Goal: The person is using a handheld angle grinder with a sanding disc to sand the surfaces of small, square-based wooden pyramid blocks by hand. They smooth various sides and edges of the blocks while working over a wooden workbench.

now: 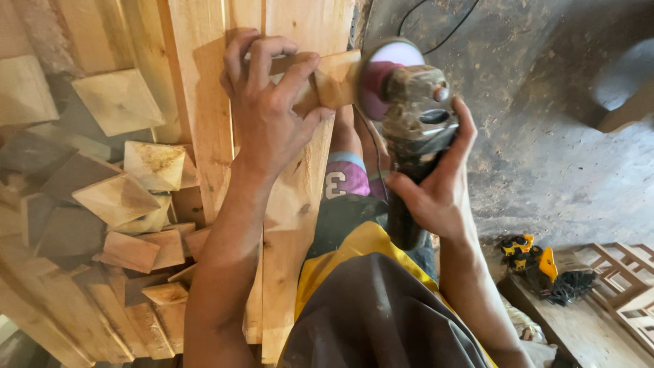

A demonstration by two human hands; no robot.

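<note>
Wooden block [327, 78] edge meets grinder [412, 129] disc, both hands gripping.

The left hand [269, 109] presses a small wooden block [325, 80] down on the long planks [204, 82] that run away from the person, and just right of it the right hand [436, 191] holds an angle grinder [415, 129] whose sanding disc [387, 78] touches the block's right end. Left of the planks lies a heap of cut pyramid-shaped wooden pieces [116, 197]. Well to the right, past the bare floor [545, 136], a power tool [531, 262] lies on a low board beside wooden lattice frames [627, 286].
</note>
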